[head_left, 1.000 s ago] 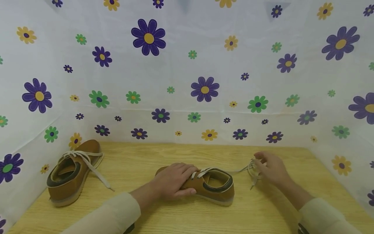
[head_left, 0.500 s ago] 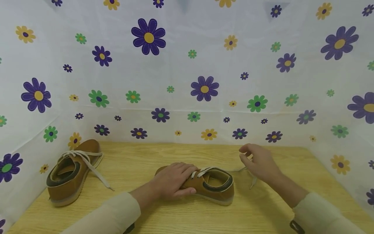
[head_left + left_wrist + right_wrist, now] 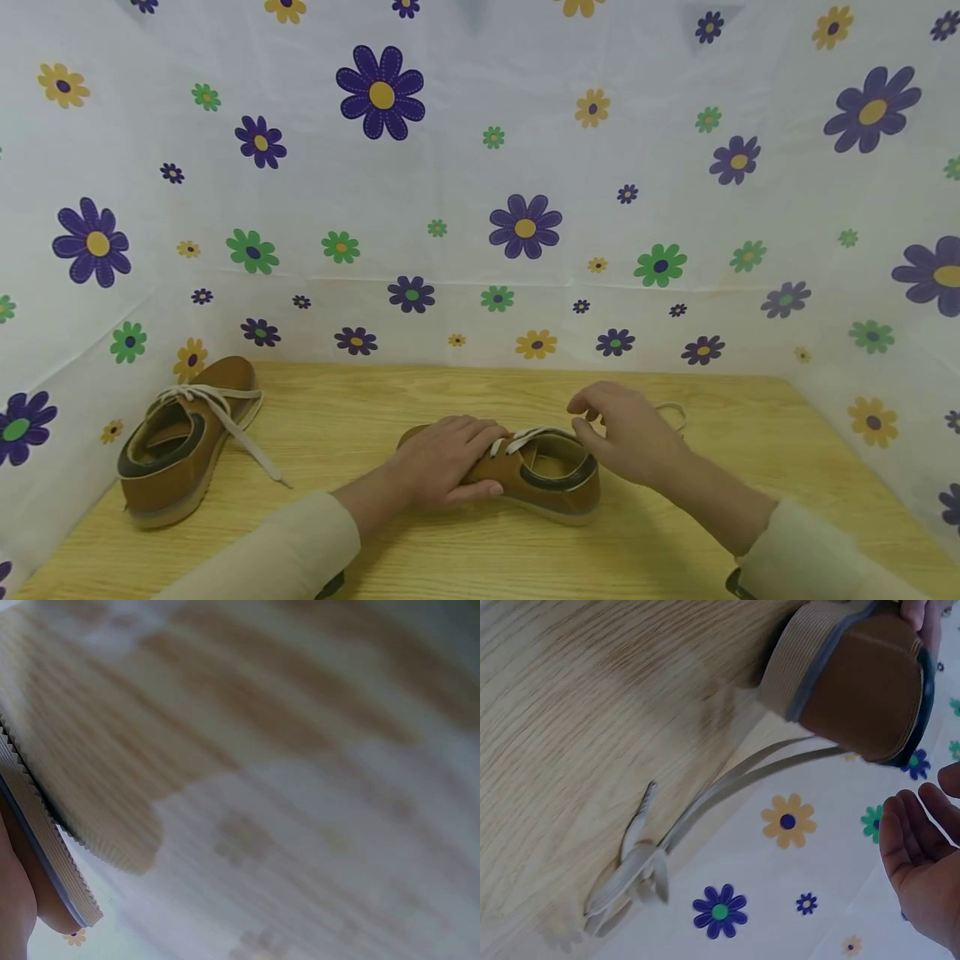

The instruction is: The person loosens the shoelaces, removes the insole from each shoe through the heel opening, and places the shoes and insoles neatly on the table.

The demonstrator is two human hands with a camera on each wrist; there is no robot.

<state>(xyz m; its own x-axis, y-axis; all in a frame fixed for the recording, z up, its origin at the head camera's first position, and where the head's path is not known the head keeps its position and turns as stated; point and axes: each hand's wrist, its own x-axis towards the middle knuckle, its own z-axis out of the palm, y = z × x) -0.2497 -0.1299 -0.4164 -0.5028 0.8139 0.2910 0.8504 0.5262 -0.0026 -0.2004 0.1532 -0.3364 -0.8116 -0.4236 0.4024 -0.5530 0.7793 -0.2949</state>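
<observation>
A brown lace-up shoe (image 3: 573, 498) with a dark collar and pale sole lies in the middle of the wooden table, its heel to the right. My left hand (image 3: 448, 462) grips its front part, fingers across the top and thumb along the near side. Close to the heel end, my right hand (image 3: 630, 435) hovers with loosely bent fingers and nothing in them. The white shoelace (image 3: 727, 780) trails from the shoe to a tangled bunch, mostly hidden behind the right hand in the head view. The left wrist view catches only the shoe's ridged sole (image 3: 45, 817) and toe.
A second brown shoe (image 3: 168, 500) with white laces (image 3: 243, 429) stands at the table's left side, toe toward the back. A white flower-print sheet (image 3: 450, 167) walls the wooden table (image 3: 337, 408) at the back and both sides.
My right hand has left the bunched lace and moved left to the shoe's heel end. The lace bunch stays behind on the table. The left hand and shoe have not moved.
</observation>
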